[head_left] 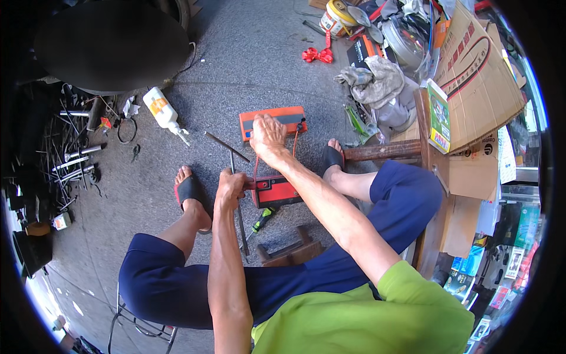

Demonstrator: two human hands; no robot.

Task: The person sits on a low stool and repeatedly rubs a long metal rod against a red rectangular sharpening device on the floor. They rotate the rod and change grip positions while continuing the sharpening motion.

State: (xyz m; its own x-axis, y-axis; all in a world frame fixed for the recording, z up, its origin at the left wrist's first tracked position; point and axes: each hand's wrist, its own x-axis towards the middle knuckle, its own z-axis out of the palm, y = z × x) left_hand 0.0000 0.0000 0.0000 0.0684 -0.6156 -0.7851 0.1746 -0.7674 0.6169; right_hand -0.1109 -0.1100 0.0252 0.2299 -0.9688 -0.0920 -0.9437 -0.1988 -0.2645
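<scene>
head view: the step in hand looks like linking an orange battery point(289, 118) to a red battery point(280, 192), both on the floor point(147, 194); the next move calls for steady contact. left hand point(230, 187), curled, pinches a red clip point(253, 184) at the latter's left end; right hand point(268, 137) bends over the former, its grip hidden.

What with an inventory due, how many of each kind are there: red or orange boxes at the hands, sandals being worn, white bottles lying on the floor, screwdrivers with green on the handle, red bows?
Red or orange boxes: 2
Worn sandals: 2
White bottle: 1
Screwdriver: 1
Red bow: 1
Total: 7
</scene>
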